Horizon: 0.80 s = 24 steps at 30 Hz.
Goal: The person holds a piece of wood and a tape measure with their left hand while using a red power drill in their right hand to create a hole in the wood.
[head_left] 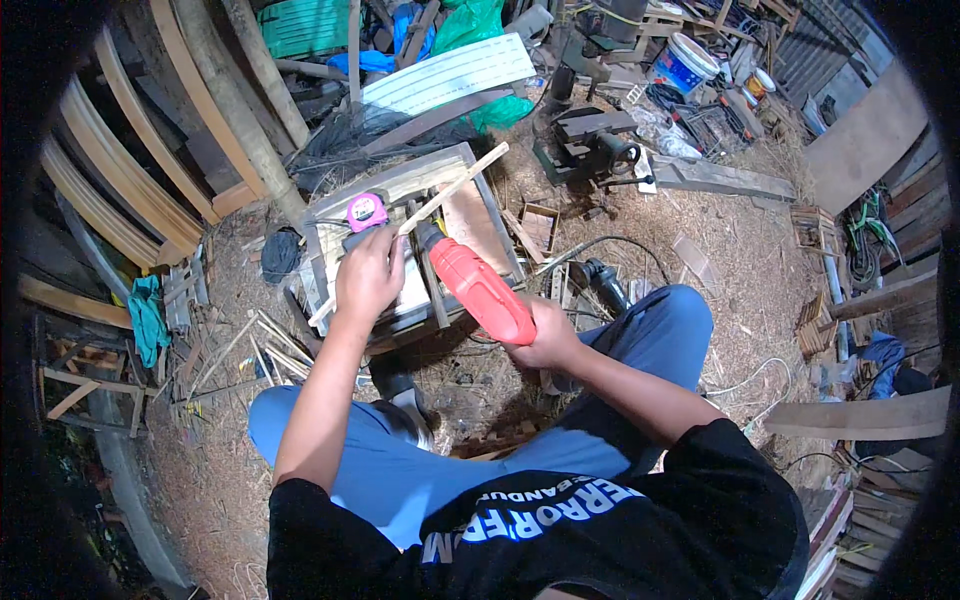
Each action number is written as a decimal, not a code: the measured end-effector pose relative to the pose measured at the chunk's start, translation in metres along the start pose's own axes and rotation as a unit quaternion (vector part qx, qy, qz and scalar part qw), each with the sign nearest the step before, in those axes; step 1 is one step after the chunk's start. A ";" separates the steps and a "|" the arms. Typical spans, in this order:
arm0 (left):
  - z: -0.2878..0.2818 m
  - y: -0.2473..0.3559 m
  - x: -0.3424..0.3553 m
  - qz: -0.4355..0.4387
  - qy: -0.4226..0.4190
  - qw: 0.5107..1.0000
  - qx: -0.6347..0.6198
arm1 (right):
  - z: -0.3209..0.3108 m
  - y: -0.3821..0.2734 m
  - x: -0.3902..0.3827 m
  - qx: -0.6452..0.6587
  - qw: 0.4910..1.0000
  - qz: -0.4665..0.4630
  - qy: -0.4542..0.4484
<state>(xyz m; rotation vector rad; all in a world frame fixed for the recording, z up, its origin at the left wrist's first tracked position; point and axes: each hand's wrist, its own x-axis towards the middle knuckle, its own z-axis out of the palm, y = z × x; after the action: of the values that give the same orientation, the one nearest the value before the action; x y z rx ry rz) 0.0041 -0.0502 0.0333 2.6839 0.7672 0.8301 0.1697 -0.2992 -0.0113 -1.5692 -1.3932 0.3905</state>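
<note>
My right hand point(545, 335) grips the rear of a red power drill point(480, 290), whose black chuck points up and left over a low wooden worktable point(335, 200). Lying slantwise across that table is a thin, pale wooden strip point(467, 180). My left hand point(370, 272) is closed on the strip, just left of the chuck. The drill's front end is right beside the strip; whether it touches the wood I cannot tell. A pink tape measure point(367, 210) lies on the table beyond my left hand.
A metal vise point(590, 140) stands beyond the table to the right. A small open wooden box point(541, 225) and a dark power tool point(605, 280) with a cable lie right of the table. Loose wood sticks point(285, 345) lie at left, and a white-blue bucket point(688, 60) stands far right.
</note>
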 end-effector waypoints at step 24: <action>-0.002 -0.003 0.006 -0.035 0.005 0.999 0.040 | 0.001 0.001 0.004 0.008 0.999 0.046 -0.029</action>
<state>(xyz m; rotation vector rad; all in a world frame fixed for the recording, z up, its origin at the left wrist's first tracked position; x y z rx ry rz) 0.0056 -0.0444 0.0365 2.7056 0.9098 0.8126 0.1707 -0.2948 -0.0106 -1.6243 -1.3609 0.5042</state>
